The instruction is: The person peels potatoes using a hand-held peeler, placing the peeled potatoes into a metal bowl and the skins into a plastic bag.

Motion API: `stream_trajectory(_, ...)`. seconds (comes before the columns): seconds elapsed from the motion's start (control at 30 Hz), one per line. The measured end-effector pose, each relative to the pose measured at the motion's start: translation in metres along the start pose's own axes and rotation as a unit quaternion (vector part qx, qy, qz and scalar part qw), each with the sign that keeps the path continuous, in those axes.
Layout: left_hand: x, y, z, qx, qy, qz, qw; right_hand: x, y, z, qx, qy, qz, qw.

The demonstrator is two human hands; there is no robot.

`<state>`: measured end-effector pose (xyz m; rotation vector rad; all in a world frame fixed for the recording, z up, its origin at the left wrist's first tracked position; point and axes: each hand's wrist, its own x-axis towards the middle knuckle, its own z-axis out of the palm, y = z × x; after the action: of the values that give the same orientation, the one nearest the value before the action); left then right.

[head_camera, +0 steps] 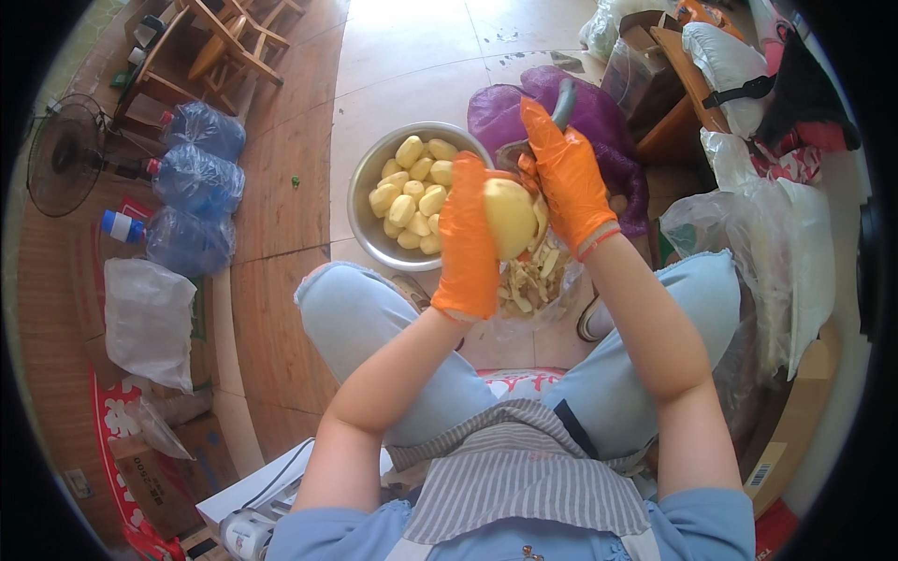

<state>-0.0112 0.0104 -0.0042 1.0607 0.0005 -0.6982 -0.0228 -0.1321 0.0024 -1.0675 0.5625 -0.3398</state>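
My left hand (471, 242), in an orange glove, holds a large, mostly peeled potato (510, 219). My right hand (565, 179), gloved the same way, is closed around a peeler (563, 104), whose grey handle sticks out above the fingers; its blade end is largely hidden. A strip of peel hangs at the potato's right side. Left of my hands, a round steel basin (363, 235) holds several peeled yellow potatoes (402, 210). Below the hands, potato peelings (533, 284) lie in a clear plastic bag on the floor.
A purple mesh sack (621, 151) lies beyond my right hand. Large blue water bottles (189, 238), a fan (66, 156) and wooden chairs (235, 42) stand at the left. Plastic bags (744, 217) and a cardboard box (807, 414) line the right side.
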Motion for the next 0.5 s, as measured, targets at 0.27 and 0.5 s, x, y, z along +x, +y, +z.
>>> stream_trajectory(0.27,0.026,-0.009,-0.018,-0.233,0.000,-0.060,0.971,-0.024,0.023,0.019,-0.228,0.049,-0.297,0.926)
stream_trajectory(0.5,0.003,0.000,-0.004,-0.213,0.011,-0.061,0.975,-0.033,0.020,0.025,-0.370,0.043,-0.318,0.872)
